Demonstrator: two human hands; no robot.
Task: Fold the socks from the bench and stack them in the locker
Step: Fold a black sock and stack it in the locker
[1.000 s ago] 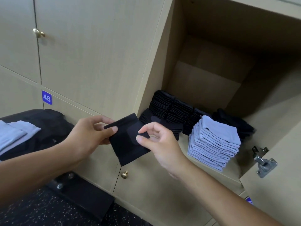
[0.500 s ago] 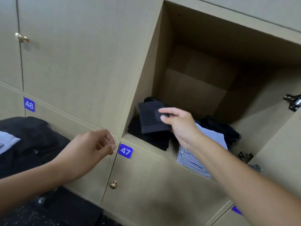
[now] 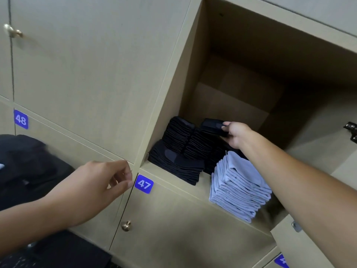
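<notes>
Right hand (image 3: pixel 234 135) pinching folded black sock (image 3: pixel 212 126) atop rear black stack (image 3: pixel 202 144).
Left hand (image 3: pixel 96 190) loose, holding nothing; matte wood-grain locker (image 3: pixel 193 78), open room above the stacks.

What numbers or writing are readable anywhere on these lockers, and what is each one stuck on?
"48": white digits on a blue tag at the top left corner of a lower locker door, far left.
"47": white digits on a blue tag at the top left corner of the door below the open locker.
A third blue tag at the bottom right is cut off by the frame edge; only a partial "4" shows.
Nothing else is readable.
</notes>
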